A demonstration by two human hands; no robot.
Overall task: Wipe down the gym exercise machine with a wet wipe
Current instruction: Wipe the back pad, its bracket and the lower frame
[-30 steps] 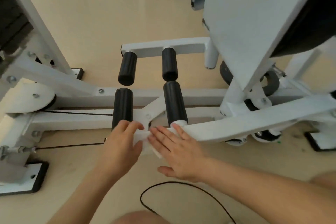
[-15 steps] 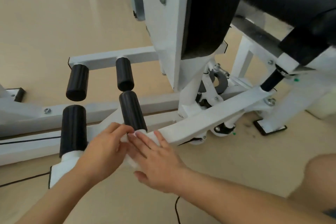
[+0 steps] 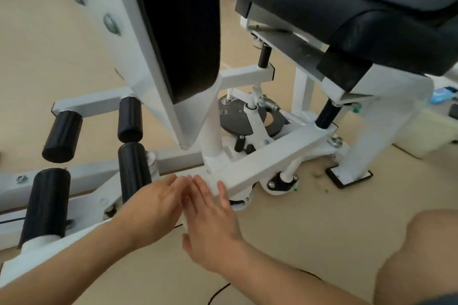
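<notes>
Head view, both hands low on the machine's frame. Your right hand [image 3: 213, 220] lies flat, fingers straight and close together. It presses down at the near end of the white painted square-section steel beam [image 3: 267, 161]. Your left hand [image 3: 158, 203] sits just beside it, fingertips meeting the right's. Its fingers look mostly extended but are motion-blurred, so I cannot tell whether they pinch anything.

Thin white wet wipe [image 3: 184, 221]: only a pale sliver shows between your two palms. The rest is hidden under them, against the beam.

Judgement: the flat palm spreads pressure so the sheet hugs the beam's faces. The second hand probably steadies a loose edge so the sheet does not bunch.

Materials:
- The beam has smooth glossy paint, hard corners and bolt heads further along. The wipe should glide, though it may catch on the bolts.
- The nearest black ribbed foam roller [image 3: 133, 168] stands just beyond your left fingers. It is cylindrical and matte, and its grooves would hold dirt.
- The black vinyl seat pad [image 3: 396, 32] is up and to the right, rounded and faintly shiny.
- The beige smooth floor [image 3: 322, 242] shows dark specks near the black-edged foot plate [image 3: 349, 178].

Judgement: you are mid-wipe on the frame — the beam's long run toward the seat post looks the natural next stretch.
</notes>
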